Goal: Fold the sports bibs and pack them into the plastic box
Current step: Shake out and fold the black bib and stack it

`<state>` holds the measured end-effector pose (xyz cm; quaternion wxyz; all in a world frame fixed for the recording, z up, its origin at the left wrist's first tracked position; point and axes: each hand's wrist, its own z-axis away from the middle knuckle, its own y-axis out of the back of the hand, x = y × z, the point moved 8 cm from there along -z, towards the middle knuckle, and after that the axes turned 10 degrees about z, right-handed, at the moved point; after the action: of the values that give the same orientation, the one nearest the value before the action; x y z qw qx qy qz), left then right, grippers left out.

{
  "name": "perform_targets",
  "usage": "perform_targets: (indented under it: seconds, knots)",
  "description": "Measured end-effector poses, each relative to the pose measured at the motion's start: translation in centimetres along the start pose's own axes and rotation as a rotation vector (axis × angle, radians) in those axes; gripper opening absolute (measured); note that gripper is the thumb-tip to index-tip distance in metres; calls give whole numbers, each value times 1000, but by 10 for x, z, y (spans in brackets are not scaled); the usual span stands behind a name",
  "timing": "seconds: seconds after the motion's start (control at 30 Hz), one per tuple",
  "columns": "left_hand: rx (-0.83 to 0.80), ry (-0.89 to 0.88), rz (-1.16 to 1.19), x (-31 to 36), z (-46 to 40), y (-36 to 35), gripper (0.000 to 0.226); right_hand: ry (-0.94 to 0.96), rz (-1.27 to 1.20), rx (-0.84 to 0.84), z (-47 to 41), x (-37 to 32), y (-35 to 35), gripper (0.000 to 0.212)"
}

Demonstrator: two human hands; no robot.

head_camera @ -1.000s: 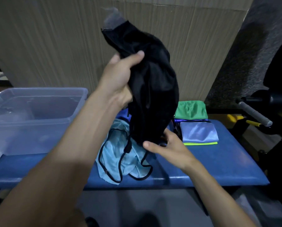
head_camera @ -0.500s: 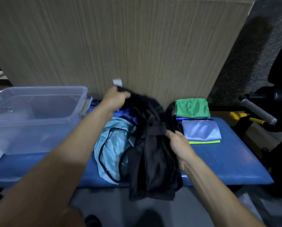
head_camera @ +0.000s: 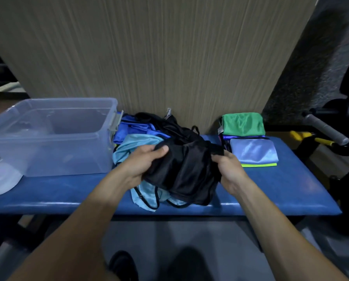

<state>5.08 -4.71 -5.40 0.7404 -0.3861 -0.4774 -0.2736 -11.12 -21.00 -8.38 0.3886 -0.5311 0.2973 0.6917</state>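
Now your left hand (head_camera: 147,161) and right hand (head_camera: 228,169) both grip the black bib (head_camera: 185,171), one on each side, fingers curled into the cloth. It sits bunched on the light blue bib (head_camera: 141,145) on the blue desk (head_camera: 291,185). Left of it stands the clear plastic box (head_camera: 68,159); folded bibs (head_camera: 250,147) lie on the right.

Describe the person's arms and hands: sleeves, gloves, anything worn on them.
Both forearms are bare right up to the frame's edge, with no sleeve showing. The left hand and right hand wear no gloves. No watch, bracelet or ring is visible on either wrist or on the fingers that show.
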Motion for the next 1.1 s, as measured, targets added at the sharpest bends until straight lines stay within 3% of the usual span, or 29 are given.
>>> perform_targets:
  seconds: [0.1,0.17,0.23,0.3,0.4,0.5,0.73,0.9,1.0,1.1]
  knots:
    - [9,-54,148,9,3,2,18,98,430,26,17,-3,4,46]
    - [-22,-52,221,10,5,-3,19,-81,288,-217,37,9,-15,41]
    - [-51,-55,269,11,7,-9,19,-239,130,-438,61,15,-35,52]
    - [-77,-66,315,14,10,-16,18,-265,79,-489,69,20,-44,48]
    - [-75,-67,343,16,11,-23,18,-263,80,-368,65,38,-47,27]
    - [-7,-92,320,22,11,-15,17,-185,135,-262,54,39,-40,28]
    - [274,-244,81,39,11,40,13,39,-112,-114,32,-17,5,20]
    - [118,-305,65,49,17,33,50,306,252,128,26,-37,25,28]
    - [124,-379,-77,56,23,30,47,410,498,236,25,-47,30,35]
    - [217,-487,-366,64,29,29,30,359,498,221,18,-39,32,26]
